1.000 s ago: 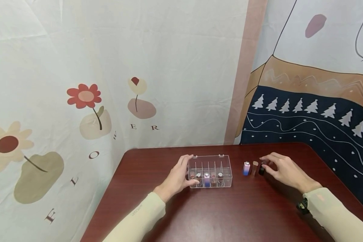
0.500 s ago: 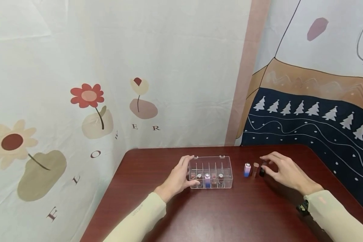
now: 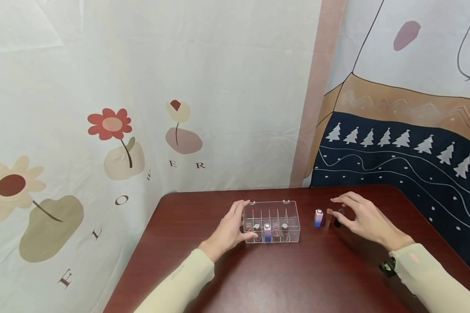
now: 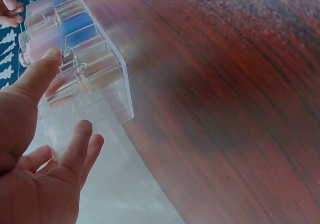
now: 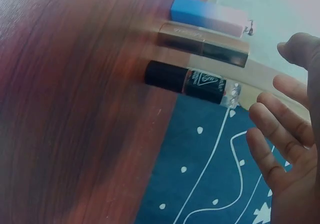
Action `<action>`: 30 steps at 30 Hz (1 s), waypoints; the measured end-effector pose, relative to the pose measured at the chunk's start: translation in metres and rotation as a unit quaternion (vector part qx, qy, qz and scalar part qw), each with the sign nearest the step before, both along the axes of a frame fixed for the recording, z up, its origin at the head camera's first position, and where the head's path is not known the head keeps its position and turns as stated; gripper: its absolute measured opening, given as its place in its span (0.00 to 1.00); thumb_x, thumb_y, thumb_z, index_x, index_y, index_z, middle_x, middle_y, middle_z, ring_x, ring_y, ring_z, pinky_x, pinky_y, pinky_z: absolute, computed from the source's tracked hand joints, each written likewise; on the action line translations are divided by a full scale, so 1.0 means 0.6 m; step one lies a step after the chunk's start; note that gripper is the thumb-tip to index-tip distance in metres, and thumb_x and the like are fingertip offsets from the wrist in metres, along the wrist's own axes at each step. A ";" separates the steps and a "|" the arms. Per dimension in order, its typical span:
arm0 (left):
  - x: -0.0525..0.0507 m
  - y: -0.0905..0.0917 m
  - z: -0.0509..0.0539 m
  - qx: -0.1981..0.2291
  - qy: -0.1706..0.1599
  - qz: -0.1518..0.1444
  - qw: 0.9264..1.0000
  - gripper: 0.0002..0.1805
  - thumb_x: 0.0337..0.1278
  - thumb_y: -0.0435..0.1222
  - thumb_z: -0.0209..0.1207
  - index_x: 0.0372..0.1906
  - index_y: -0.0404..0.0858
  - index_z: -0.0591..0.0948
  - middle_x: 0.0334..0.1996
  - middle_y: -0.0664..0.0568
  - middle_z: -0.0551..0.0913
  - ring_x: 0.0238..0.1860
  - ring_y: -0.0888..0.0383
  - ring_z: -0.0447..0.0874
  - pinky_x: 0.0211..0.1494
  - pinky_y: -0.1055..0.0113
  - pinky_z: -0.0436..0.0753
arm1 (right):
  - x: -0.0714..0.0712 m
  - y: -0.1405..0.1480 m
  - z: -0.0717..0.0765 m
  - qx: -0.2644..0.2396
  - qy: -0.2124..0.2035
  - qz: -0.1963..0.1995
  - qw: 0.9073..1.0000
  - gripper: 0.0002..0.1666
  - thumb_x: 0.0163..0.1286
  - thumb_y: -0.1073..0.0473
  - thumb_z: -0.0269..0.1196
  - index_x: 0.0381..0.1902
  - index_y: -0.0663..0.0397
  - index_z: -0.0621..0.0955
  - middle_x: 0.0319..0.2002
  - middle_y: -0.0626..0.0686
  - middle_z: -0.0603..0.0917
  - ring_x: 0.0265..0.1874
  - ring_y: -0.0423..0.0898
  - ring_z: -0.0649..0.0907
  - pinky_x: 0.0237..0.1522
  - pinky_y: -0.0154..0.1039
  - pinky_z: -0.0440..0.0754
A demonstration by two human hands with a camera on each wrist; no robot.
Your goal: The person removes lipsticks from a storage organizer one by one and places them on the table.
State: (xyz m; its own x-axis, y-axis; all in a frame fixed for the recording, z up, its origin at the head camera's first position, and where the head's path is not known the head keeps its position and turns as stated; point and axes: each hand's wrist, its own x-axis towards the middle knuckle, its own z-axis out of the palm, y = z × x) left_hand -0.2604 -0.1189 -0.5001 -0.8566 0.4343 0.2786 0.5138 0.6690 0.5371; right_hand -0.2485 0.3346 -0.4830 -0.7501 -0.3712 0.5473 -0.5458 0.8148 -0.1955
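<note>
Head | left hand [image 3: 229, 228] grips box [image 3: 293, 235] edge | right hand [image 3: 367, 220] released, apart from black tube [image 5: 184, 82]

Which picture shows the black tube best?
The right wrist view: the black tube looks big there, with nothing covering it and white marks showing. The head view shows it tiny, partly behind the right hand. I can't spot it in the left wrist view.
</note>
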 end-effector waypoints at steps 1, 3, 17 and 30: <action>0.000 0.000 0.001 0.000 0.000 0.000 1.000 0.59 0.60 0.40 0.88 0.88 0.31 0.65 0.83 0.34 0.71 0.63 0.40 0.94 0.70 0.47 0.95 | 0.000 -0.002 0.001 0.000 0.000 0.000 1.000 0.27 0.68 0.59 0.86 0.64 0.46 0.92 0.58 0.51 0.92 0.49 0.45 0.90 0.52 0.54 0.98; 0.000 0.000 0.001 -0.001 0.001 0.001 1.000 0.59 0.59 0.40 0.88 0.88 0.32 0.65 0.83 0.35 0.71 0.63 0.40 0.94 0.70 0.47 0.95 | 0.001 -0.006 0.004 0.000 0.000 0.000 1.000 0.28 0.68 0.59 0.86 0.64 0.46 0.92 0.59 0.51 0.92 0.50 0.46 0.90 0.53 0.58 0.98; -0.001 0.000 0.001 0.013 -0.006 -0.001 1.000 0.59 0.59 0.40 0.88 0.88 0.32 0.66 0.83 0.35 0.72 0.63 0.39 0.94 0.71 0.47 0.94 | 0.007 -0.031 0.015 0.000 -0.003 0.008 1.000 0.29 0.69 0.57 0.85 0.66 0.43 0.91 0.61 0.51 0.91 0.56 0.49 0.89 0.57 0.64 0.96; -0.003 -0.002 0.001 0.004 -0.016 0.000 1.000 0.59 0.60 0.40 0.88 0.90 0.34 0.65 0.84 0.36 0.70 0.64 0.38 0.94 0.71 0.49 0.95 | 0.010 -0.053 0.020 -0.001 0.011 0.025 1.000 0.30 0.67 0.57 0.86 0.66 0.44 0.91 0.60 0.50 0.91 0.53 0.45 0.86 0.55 0.61 0.96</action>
